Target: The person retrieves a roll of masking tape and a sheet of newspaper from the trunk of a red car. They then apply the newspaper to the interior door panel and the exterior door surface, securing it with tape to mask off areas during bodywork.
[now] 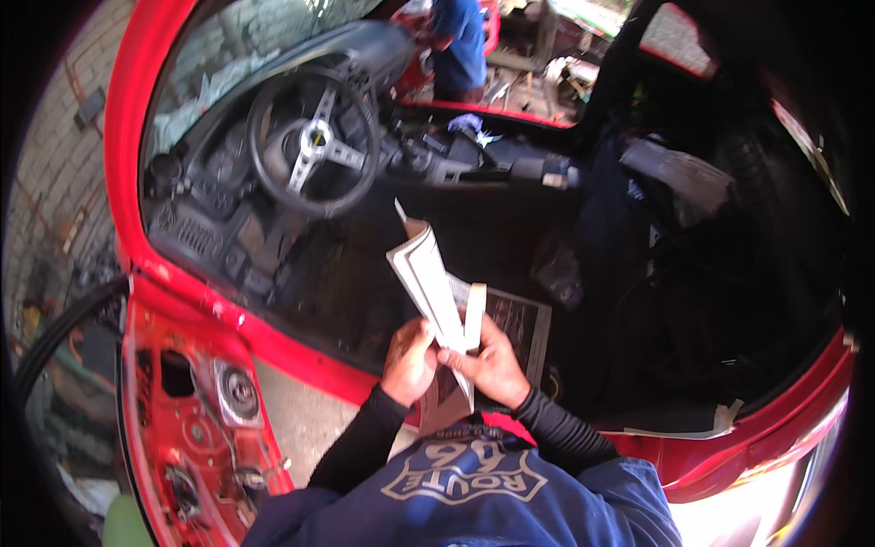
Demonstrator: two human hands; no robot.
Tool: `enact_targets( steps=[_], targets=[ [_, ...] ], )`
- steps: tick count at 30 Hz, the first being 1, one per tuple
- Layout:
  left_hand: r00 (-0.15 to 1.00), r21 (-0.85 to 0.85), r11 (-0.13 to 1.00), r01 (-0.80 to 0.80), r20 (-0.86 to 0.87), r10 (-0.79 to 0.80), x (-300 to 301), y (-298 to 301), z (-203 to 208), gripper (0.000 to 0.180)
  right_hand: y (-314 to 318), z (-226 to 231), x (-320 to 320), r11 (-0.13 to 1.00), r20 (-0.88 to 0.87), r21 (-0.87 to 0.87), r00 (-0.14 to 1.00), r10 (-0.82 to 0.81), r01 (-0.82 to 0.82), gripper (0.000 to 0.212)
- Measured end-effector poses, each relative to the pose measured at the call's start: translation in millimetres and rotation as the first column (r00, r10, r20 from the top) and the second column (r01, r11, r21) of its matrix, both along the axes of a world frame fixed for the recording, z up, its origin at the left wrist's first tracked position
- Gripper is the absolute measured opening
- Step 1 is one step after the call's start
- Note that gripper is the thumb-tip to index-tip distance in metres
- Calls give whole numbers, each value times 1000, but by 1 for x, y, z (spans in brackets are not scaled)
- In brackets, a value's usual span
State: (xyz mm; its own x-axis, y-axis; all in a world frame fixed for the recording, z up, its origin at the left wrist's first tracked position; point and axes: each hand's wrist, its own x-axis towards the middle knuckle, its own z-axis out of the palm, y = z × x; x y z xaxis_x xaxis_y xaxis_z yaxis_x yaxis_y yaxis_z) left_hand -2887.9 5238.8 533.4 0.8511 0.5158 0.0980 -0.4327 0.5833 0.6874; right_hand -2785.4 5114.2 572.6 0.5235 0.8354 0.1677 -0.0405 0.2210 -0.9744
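A folded sheet of newspaper (428, 278) is held up in front of my chest, its pale folded edges toward me and its printed side partly in view to the right. My left hand (410, 362) is closed on the paper's left side. On the other side, my right hand (490, 366) presses its thumb on the paper. A narrow cream roll of what looks like masking tape (475, 316) stands edge-on between the sheet and my right fingers. Parts of those fingers are hidden behind the roll and paper.
Ahead is a red car's stripped cabin, with a steering wheel (314, 141) and dashboard at left. The opened red door (191, 428) with bare inner panel is at lower left. Tape-edged paper (693, 427) lies along the sill. A person in blue (458, 46) stands beyond the car.
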Motion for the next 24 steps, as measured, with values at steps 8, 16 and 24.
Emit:
enact_targets(
  steps=[8, 16, 24],
  targets=[
    [966, 286, 956, 71, -259, 6, 9, -11, 51, 15, -18, 9, 6, 986, 192, 13, 968, -163, 163, 34],
    [613, 874, 477, 97, 325, -720, -18, -46, 218, 31, -33, 3, 51, 936, -143, -1, 926, -349, 352, 19],
    [138, 705, 680, 199, 667, -732, 8, -92, 226, 20, -47, 8, 58, 908, -177, 85, 903, -392, 411, 28]
  ],
)
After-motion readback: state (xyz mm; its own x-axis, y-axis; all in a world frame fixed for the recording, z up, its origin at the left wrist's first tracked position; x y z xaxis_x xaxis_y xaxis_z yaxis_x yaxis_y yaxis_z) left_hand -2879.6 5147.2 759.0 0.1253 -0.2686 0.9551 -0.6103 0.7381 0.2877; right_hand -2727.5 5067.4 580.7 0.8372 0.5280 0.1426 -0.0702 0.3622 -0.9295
